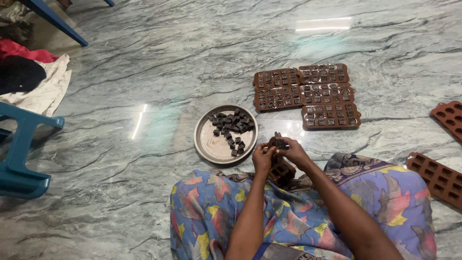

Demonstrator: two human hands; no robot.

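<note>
- Brown mould (281, 169): gripped and bent between left hand (263, 160) and right hand (294, 151), over lap.
- Round metal plate (211, 143) with dark pieces (232, 125): just beyond hands, on floor.

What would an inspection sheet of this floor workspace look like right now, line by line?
Surface: grey-veined marble floor, glossy with light glare.
Job's things: brown mould held over the lap; round metal plate holding dark chocolate pieces.
Clutter: five filled moulds laid together; two empty moulds at right.
Grippers: left hand and right hand both grip the mould.
Cables: nothing seen.
Surroundings: blue plastic furniture, pile of cloth at left.
</note>
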